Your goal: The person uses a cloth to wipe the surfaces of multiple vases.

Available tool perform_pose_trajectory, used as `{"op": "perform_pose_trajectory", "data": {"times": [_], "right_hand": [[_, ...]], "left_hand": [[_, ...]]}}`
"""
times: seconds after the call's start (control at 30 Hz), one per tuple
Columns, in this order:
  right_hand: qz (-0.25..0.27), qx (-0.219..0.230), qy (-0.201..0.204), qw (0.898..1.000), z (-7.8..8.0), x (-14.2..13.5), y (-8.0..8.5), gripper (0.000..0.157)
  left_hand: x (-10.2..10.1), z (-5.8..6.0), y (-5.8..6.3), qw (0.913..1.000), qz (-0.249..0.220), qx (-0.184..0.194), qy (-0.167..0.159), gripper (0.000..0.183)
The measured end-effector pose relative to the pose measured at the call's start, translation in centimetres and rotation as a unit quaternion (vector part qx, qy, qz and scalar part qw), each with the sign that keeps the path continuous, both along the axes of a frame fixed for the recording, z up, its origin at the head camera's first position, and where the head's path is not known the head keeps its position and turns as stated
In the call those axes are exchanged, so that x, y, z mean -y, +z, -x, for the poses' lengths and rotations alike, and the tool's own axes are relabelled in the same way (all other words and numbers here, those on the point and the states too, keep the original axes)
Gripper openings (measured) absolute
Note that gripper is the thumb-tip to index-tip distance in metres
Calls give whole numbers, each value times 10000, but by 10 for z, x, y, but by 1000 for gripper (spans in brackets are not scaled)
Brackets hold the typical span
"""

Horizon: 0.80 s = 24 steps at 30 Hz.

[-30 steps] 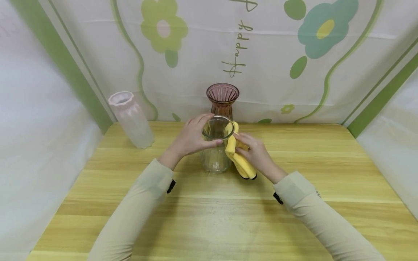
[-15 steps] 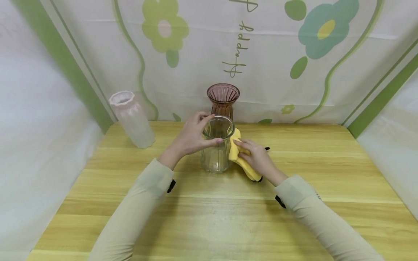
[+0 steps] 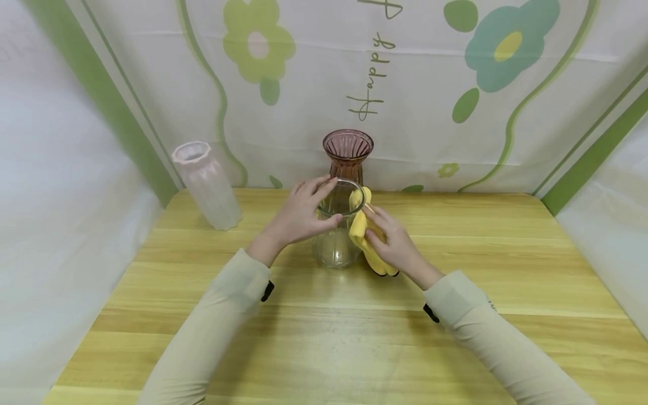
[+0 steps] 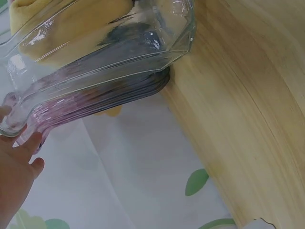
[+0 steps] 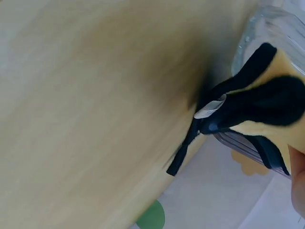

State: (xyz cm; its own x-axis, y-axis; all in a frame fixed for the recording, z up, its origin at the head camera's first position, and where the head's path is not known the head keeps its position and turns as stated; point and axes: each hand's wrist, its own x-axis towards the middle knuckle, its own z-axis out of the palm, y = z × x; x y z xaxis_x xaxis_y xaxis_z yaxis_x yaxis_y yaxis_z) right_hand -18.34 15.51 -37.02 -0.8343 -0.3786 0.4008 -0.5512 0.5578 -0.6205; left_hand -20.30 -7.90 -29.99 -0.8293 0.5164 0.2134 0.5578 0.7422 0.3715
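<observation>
A clear glass vase [image 3: 334,250] stands upright on the table, and my left hand [image 3: 300,212] grips its rim from the left, thumb in front and fingers behind. In my right hand [image 3: 400,244] is a folded yellow cloth [image 3: 359,228] with black edging, pressed against the vase's right side just below the rim. Through the glass, the left wrist view shows the yellow of the cloth and a ribbed pink vase [image 4: 95,102] beyond. The right wrist view catches the cloth's black-edged corner and a small white label [image 5: 210,108] on it.
Close behind the clear vase stands the pink-purple glass vase with its flared rim [image 3: 347,145]. A frosted white-pink vase [image 3: 212,188] is at the table's back left. A flower-printed curtain [image 3: 420,112] hangs along the back edge of the wooden table [image 3: 324,349].
My right hand and the cloth slid down and a little outward along the vase's side, then came back up to near the rim. My left hand stays at the rim, its fingers slightly more spread.
</observation>
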Motion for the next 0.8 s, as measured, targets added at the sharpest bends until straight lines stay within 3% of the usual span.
{"op": "perform_pose_trajectory", "data": {"times": [0.13,0.43,0.6,0.8], "right_hand": [[7,200,38,9998,-1,1,-5,55],[27,-460,13,9989,4,-2,-13,56],[-340,-808,115,9961,4,-10,-19,57],[-891,-689,206,9934,3,-19,-28,55]], "left_hand": [[-1,0,-2,9998,-160,67,-5,80],[-4,-1,-1,9994,-277,165,141,81],[-6,1,-1,9992,-280,132,236,84],[-7,2,-2,9986,-322,191,385,86]]}}
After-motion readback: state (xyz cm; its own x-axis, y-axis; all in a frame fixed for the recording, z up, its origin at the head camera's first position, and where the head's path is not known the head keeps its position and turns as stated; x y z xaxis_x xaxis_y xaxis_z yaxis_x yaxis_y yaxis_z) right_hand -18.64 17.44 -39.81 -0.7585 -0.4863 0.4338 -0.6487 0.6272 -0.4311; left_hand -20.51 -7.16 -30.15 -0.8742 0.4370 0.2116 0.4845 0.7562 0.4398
